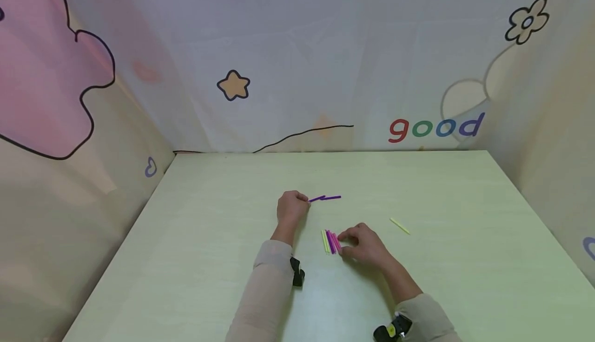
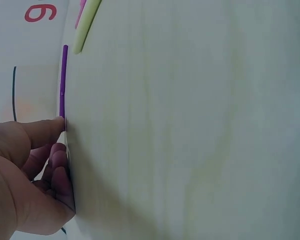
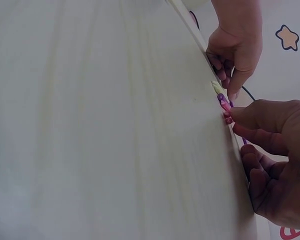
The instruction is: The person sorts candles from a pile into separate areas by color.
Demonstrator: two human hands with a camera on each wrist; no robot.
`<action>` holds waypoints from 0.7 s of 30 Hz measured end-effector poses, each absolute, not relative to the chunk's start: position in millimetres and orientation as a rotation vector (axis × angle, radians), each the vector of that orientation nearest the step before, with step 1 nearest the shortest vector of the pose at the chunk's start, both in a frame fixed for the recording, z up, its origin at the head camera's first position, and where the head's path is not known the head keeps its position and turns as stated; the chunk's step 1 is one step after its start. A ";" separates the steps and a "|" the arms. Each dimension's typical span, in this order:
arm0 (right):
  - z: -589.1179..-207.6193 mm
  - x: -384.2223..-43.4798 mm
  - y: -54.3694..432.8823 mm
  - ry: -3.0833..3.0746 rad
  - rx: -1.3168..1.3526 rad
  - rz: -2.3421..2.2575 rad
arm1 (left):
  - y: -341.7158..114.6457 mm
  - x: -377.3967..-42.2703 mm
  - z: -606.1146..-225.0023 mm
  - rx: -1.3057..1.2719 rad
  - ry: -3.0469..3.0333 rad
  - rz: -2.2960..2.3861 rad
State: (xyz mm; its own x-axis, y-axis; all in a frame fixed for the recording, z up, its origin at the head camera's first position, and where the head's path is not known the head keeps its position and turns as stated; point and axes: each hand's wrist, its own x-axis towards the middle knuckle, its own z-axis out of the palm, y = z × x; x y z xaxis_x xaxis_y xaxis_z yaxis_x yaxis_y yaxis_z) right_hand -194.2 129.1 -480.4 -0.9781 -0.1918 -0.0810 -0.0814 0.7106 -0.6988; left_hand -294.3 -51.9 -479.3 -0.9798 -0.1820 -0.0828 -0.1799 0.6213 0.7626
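Toward the back of the table, two purple sticks (image 1: 331, 197) lie nearly end to end, overlapping slightly. My left hand (image 1: 293, 207) has its fingertips on the left end of the left purple stick (image 2: 62, 105), the other fingers curled under. Nearer to me is a side-by-side row of short sticks: yellow sticks (image 1: 325, 242) on the left, purple (image 1: 330, 242) in the middle, pink sticks (image 1: 335, 241) on the right. My right hand (image 1: 367, 246) spans the rightmost pink stick, thumb at its near end and index finger at its far end.
A single yellow stick (image 1: 400, 226) lies apart, right of my right hand. The pale table (image 1: 209, 269) meets a printed cloth backdrop (image 1: 288, 73) behind and at both sides. Dark wrist camera mounts (image 1: 297, 272) sit at both sleeves.
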 end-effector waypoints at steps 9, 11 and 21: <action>-480.1 -192.7 127.8 2.751 -0.211 -1.146 | -56.5 -287.3 -476.1 0.264 -2.807 -1.353; -480.1 -192.7 127.6 2.750 -0.215 -1.143 | -57.7 -283.6 -475.4 0.275 -2.814 -1.359; -478.6 -194.2 129.4 2.761 -0.223 -1.107 | -60.2 -265.4 -471.5 0.262 -2.807 -1.433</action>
